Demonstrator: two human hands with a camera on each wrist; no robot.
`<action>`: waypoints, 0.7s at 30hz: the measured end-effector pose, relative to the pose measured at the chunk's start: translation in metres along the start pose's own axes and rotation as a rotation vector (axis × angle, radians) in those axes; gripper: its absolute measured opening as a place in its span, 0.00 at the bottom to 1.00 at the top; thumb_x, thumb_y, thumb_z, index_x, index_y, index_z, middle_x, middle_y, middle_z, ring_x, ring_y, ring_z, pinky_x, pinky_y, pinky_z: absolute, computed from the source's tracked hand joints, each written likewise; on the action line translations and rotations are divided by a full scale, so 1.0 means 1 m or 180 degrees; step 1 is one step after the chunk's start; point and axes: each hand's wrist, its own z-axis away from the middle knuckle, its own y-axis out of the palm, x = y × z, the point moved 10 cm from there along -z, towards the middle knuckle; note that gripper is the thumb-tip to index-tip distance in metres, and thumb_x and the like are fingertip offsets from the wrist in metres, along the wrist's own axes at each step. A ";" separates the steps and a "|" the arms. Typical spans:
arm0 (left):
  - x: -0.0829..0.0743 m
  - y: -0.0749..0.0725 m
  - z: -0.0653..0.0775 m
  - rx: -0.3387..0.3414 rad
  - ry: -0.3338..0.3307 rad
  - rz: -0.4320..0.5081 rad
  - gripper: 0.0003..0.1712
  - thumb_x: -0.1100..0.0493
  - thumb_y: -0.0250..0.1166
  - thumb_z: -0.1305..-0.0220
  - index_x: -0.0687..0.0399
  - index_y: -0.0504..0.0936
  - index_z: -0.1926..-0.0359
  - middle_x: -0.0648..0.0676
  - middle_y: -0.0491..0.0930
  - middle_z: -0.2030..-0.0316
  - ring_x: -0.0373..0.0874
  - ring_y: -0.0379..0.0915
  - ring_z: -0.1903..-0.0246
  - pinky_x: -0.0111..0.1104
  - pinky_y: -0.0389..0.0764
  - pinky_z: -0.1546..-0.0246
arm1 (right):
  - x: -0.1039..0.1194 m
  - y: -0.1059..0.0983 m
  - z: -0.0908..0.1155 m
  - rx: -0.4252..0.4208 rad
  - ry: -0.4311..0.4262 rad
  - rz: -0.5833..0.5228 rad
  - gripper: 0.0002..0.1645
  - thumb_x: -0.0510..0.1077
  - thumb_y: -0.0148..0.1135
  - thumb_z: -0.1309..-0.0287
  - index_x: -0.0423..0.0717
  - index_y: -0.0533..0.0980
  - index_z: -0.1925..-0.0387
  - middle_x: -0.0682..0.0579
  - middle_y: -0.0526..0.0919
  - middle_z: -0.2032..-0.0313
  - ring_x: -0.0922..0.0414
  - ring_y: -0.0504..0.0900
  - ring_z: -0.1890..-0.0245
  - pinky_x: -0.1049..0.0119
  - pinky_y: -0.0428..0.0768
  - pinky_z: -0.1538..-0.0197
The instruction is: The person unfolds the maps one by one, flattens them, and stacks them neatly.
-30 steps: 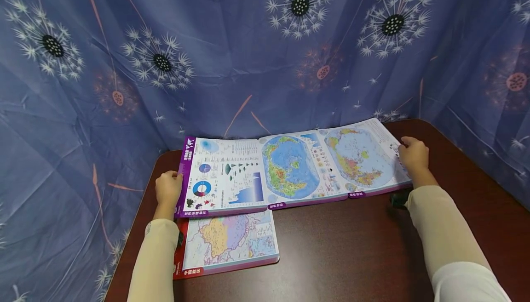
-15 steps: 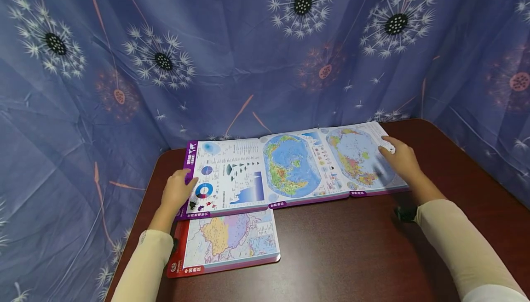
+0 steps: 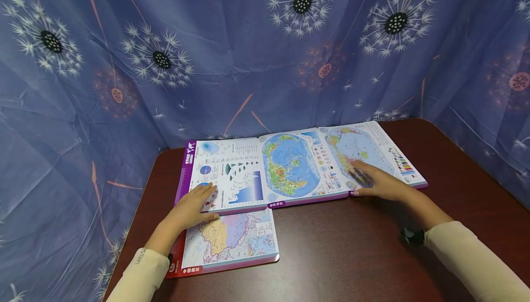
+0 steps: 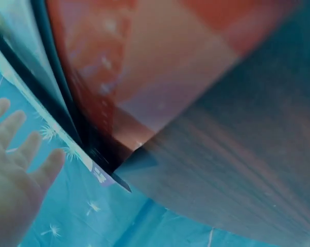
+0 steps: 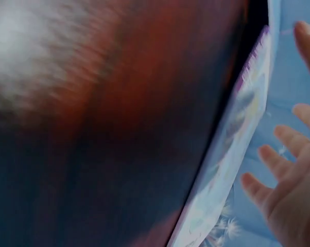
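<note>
A purple-edged fold-out atlas [image 3: 244, 168] lies spread in several panels with charts and world maps. Partly under its left panel is a red-edged map book [image 3: 223, 242]. My left hand [image 3: 192, 210] is over the lower left corner of the atlas, fingers extended and thumb above the red-edged book. Over the lower part of the right-hand world map is my right hand [image 3: 378, 183], fingers outstretched and a shadow on the page below. Spread fingers of the left hand [image 4: 16, 175] and right hand [image 5: 294, 180] show in the wrist views. Whether either touches the paper, I cannot tell.
The dark brown wooden table [image 3: 331, 251] has rounded back corners. A blue curtain [image 3: 232, 63] with dandelion prints hangs behind the table and along its sides. The atlas's back edge lies close to the curtain.
Both hands have left the atlas's outer edges and moved inward over its pages, toward the front. Their fingers have gone from curled to extended. The books have barely moved.
</note>
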 end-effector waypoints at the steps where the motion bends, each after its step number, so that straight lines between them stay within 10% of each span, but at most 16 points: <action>1: -0.001 0.002 0.001 0.0036 0.0005 -0.0004 0.45 0.44 0.68 0.52 0.59 0.62 0.36 0.61 0.59 0.38 0.61 0.51 0.39 0.54 0.55 0.43 | 0.002 0.005 0.001 0.0041 -0.0058 0.0032 0.55 0.55 0.70 0.58 0.34 0.54 0.36 0.33 0.54 0.37 0.36 0.51 0.38 0.41 0.54 0.42; 21: -0.003 0.008 0.001 0.0103 0.0000 0.0007 0.38 0.48 0.64 0.46 0.59 0.65 0.38 0.62 0.63 0.40 0.59 0.56 0.41 0.50 0.60 0.44 | 0.005 0.025 -0.004 0.0223 -0.0096 0.0400 0.41 0.48 0.66 0.52 0.31 0.62 0.41 0.27 0.59 0.42 0.33 0.57 0.42 0.40 0.57 0.44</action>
